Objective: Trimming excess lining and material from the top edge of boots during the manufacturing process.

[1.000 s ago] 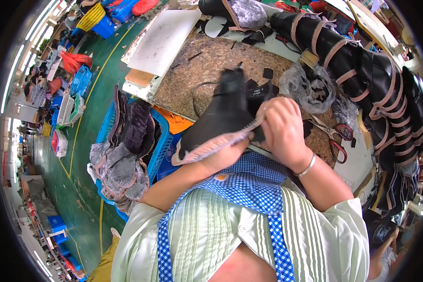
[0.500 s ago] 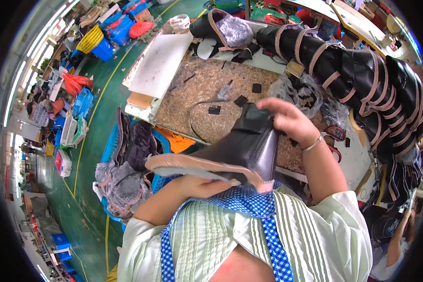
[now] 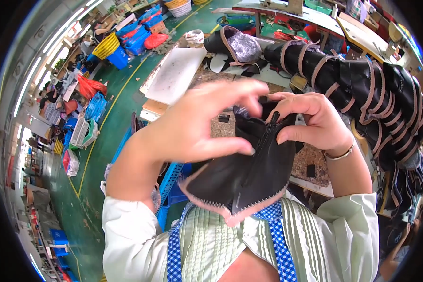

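A black leather boot upper [image 3: 263, 181], edged along the bottom with a pink zigzag-stitched strip, hangs in front of my chest. Its zipper [image 3: 263, 141] faces me, and the opening is at the top. My right hand [image 3: 312, 120] pinches the top edge beside the zipper's upper end, thumb outside and fingers over the rim. My left hand [image 3: 209, 124], slightly blurred, arches over the other side of the opening. Its thumb and fingers are apart, with the thumb tip close to the leather; whether it touches cannot be made out.
Behind the upper is a worktable [image 3: 315, 162] with a speckled brown top. A white board [image 3: 176, 75] lies at its far left. Black boot uppers [image 3: 357, 82] are piled along the right. A blue basket [image 3: 170, 185] stands low on the left, beside the green floor [image 3: 96, 183].
The boot upper has turned from sideways to upright, its zipper now facing me. My left hand has risen from beneath it to the top opening; my right hand now grips the rim.
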Demonstrator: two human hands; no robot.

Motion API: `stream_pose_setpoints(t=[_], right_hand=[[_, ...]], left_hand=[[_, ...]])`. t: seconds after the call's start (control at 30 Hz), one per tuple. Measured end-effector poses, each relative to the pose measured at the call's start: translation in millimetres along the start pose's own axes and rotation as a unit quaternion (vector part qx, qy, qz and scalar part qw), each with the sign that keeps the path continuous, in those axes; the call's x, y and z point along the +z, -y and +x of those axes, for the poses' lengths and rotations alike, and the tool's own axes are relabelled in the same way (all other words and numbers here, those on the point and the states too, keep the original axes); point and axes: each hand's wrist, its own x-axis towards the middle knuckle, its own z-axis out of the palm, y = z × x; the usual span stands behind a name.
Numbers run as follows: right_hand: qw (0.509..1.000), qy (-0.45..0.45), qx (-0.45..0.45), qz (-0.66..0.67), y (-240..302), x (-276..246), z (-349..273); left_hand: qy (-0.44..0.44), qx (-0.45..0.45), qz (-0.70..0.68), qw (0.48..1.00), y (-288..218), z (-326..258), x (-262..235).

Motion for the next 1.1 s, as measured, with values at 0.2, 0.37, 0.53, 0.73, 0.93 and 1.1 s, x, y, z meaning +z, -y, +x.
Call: stream_pose_setpoints(t=[0.2, 0.37, 0.53, 0.73, 0.93, 1.1], right_hand=[[0.986, -0.074, -0.004, -0.151, 20.2, 10.7, -13.9], [0.983, -0.099, 0.02, -0.151, 22.7, 11.4, -17.4], [0.982, -0.095, 0.023, -0.159, 24.6, 10.7, -18.5], [0.98, -0.099, 0.001, -0.172, 24.6, 12.8, -17.4], [0.99, -0.094, 0.039, -0.095, 20.1, 18.5, -15.0], [0.992, -0.095, 0.045, -0.065, 18.5, 16.5, -16.6]], left_hand=[[0.093, -0.086, -0.14, 0.982, 12.9, -3.3, 16.4], [0.105, -0.158, -0.171, 0.967, 9.4, 0.6, 16.8], [0.071, -0.166, -0.139, 0.974, 5.1, 0.4, 18.1], [0.02, -0.191, -0.143, 0.971, 0.5, -4.3, 24.9], [0.014, -0.141, -0.097, 0.985, -2.4, -5.2, 23.4], [0.05, -0.171, -0.091, 0.98, 1.9, -3.4, 14.8]])
